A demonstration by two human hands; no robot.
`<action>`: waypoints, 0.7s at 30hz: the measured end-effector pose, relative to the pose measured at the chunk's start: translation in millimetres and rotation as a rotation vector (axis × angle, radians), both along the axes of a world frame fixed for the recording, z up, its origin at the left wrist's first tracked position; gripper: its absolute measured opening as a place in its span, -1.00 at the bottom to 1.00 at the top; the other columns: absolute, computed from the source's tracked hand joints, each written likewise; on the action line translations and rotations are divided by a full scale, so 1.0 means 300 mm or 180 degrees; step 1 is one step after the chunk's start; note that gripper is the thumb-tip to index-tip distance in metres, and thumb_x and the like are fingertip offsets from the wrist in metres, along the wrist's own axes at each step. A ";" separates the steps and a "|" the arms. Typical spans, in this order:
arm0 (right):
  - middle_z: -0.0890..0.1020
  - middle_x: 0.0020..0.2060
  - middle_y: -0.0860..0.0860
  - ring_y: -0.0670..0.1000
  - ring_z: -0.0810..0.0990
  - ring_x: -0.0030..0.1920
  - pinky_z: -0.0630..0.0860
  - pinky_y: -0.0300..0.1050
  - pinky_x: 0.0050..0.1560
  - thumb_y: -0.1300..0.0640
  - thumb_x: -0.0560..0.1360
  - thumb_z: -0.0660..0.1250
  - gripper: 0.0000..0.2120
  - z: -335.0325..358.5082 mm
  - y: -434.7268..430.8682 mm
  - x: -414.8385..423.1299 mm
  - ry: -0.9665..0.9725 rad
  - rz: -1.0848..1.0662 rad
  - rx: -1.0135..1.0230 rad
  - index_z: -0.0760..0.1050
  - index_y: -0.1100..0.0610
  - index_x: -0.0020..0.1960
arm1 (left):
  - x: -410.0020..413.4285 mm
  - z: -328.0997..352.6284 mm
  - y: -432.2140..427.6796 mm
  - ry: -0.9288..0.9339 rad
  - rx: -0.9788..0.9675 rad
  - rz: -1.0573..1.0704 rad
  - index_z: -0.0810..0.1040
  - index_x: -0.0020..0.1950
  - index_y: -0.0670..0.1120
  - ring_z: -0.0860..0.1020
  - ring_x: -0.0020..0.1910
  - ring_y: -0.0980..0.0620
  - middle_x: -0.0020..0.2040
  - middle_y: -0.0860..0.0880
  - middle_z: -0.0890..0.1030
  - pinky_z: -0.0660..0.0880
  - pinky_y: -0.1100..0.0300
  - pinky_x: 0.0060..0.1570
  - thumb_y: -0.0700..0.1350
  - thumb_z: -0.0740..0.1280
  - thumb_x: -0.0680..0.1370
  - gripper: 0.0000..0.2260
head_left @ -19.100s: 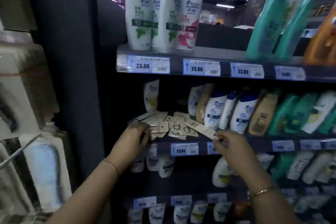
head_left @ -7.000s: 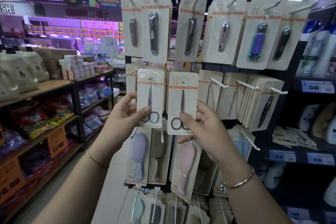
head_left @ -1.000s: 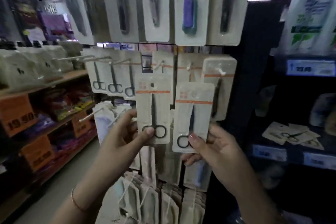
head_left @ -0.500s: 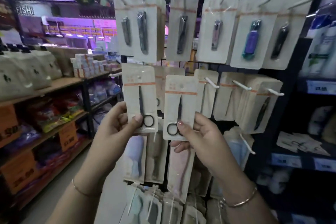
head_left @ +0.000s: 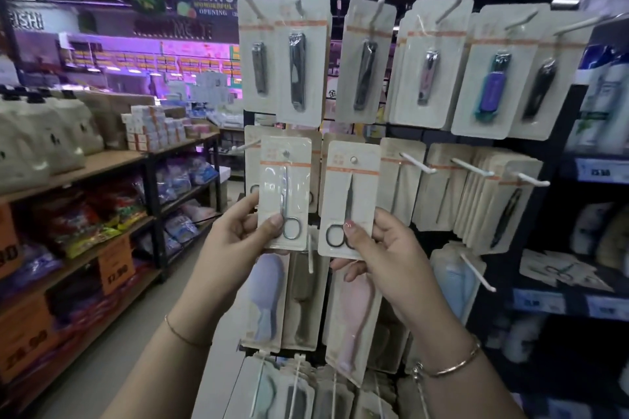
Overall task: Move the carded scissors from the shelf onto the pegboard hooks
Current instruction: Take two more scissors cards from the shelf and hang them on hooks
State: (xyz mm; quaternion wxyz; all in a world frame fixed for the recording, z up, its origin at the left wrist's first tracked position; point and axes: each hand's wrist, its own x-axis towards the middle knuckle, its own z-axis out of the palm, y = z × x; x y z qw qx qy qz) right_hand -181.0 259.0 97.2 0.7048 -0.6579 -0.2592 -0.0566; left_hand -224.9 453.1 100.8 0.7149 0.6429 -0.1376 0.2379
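My left hand (head_left: 240,235) pinches the bottom of a carded pair of silver scissors (head_left: 285,192), held upright against the middle row of the pegboard rack. My right hand (head_left: 384,248) grips a second card with black-handled scissors (head_left: 349,197) beside it. Each card's top hole sits at the level of a white hook; the hook tip shows through the right card's hole (head_left: 354,159). More scissors cards hang behind both. A loose pile of carded scissors (head_left: 561,270) lies on the dark shelf at the right.
Nail-clipper cards (head_left: 297,58) hang on the top row, brush cards (head_left: 269,299) on the row below my hands. White hooks (head_left: 417,163) jut out to the right of the held cards. Shampoo shelves stand at right, a goods aisle at left.
Both cards have shifted slightly right and up against the middle row, and the view has steadied on the rack. One second ago I was looking from further right.
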 end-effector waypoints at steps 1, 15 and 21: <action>0.67 -0.28 -0.05 0.13 0.71 -0.38 0.52 -0.23 -0.52 0.17 0.55 0.31 -0.87 0.001 0.004 0.001 -0.0002 -0.0010 -0.0008 0.50 0.24 0.02 | 0.003 0.002 0.002 0.0008 0.0031 -0.0006 0.57 0.18 0.03 0.67 -0.01 -0.07 0.04 -0.16 0.71 0.61 0.13 0.03 -0.27 0.29 0.55 -0.71; 0.73 -0.33 -0.10 -0.14 0.65 -0.37 0.55 -0.31 -0.41 0.09 0.51 0.40 -0.88 0.029 0.021 0.106 0.0180 -0.0562 -0.0395 0.52 0.13 -0.04 | 0.106 0.022 0.043 0.0484 0.0250 0.0078 0.49 0.11 -0.31 0.66 -0.11 -0.25 -0.05 -0.34 0.67 0.65 0.00 -0.13 -0.25 0.31 0.55 -0.82; 0.69 -0.29 0.02 -0.13 0.57 -0.47 0.52 -0.30 -0.42 0.02 0.42 0.49 -0.64 0.031 0.038 0.185 0.0347 -0.0898 -0.0420 0.54 0.32 -0.06 | 0.205 0.046 0.047 0.0697 0.0299 0.0174 0.48 0.04 -0.37 0.64 -0.39 0.01 -0.25 -0.16 0.59 0.66 0.12 -0.31 -0.25 0.34 0.54 -0.81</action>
